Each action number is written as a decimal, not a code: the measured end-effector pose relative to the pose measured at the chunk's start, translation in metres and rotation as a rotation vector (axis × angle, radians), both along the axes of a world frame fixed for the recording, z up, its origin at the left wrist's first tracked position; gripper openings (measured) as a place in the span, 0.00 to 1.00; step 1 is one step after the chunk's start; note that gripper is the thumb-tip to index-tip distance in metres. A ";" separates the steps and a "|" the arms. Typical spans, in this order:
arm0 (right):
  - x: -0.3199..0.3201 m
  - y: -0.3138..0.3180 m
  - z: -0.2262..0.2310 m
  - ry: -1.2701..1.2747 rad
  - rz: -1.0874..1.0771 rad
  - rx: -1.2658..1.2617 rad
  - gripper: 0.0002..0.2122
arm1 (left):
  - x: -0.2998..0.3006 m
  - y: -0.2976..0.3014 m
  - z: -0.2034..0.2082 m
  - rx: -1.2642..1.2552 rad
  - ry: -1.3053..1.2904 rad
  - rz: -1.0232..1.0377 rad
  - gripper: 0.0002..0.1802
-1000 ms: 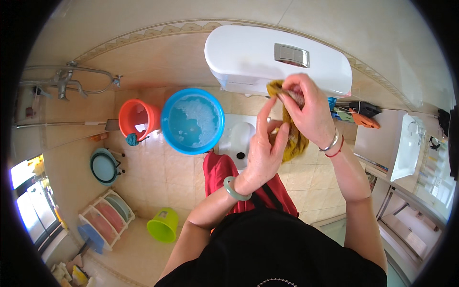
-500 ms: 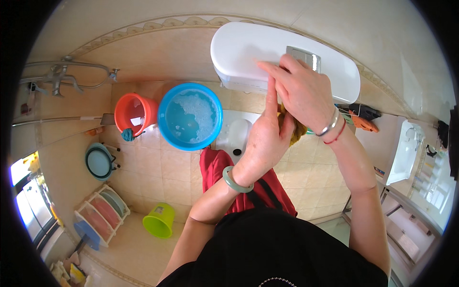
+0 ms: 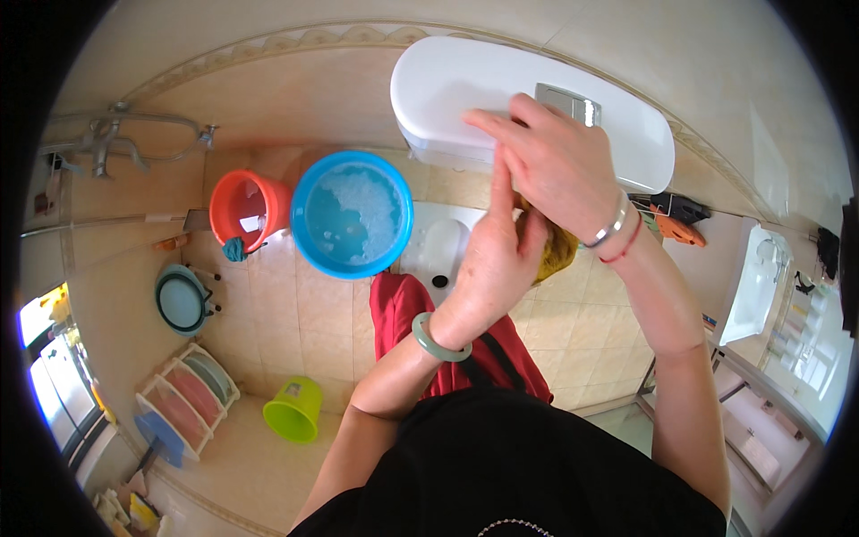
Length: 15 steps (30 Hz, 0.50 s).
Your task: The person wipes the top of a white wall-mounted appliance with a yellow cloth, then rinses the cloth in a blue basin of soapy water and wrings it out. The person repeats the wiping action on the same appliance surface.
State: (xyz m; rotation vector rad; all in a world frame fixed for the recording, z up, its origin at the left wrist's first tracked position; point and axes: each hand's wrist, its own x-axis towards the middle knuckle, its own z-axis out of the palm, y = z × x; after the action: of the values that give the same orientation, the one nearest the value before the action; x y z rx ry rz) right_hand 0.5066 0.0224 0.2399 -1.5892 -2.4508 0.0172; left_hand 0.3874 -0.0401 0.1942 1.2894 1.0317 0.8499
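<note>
Since a second ago my right hand (image 3: pixel 565 170) has turned palm down across the fingers of my left hand (image 3: pixel 497 268), so the two are now hiding most of the mustard-yellow cloth (image 3: pixel 559 257). Going rightward, the red bucket (image 3: pixel 280 202) is standing just beside the blue basin (image 3: pixel 299 219) of sudsy water, then my left grip is spreading its thumb away from its straight fingers. Between that thumb and my right wrist the cloth is showing, while my right grip is pointing one finger leftward; whether either is closing on the cloth, I cannot tell.
</note>
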 end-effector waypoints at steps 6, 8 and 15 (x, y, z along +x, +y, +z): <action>0.009 -0.011 0.001 0.006 -0.009 -0.033 0.18 | -0.008 0.000 0.010 -0.096 0.059 -0.081 0.39; 0.011 -0.018 -0.001 0.041 -0.020 -0.045 0.18 | -0.004 -0.007 0.008 -0.095 0.054 -0.093 0.39; -0.009 0.005 0.003 0.003 0.056 -0.008 0.18 | -0.014 0.006 0.009 -0.022 0.017 0.040 0.37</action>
State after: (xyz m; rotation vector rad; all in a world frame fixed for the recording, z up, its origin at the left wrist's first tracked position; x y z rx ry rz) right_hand 0.4973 0.0279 0.2426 -1.5225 -2.4948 0.0388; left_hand 0.3738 -0.0342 0.2034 1.2631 1.0812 0.8572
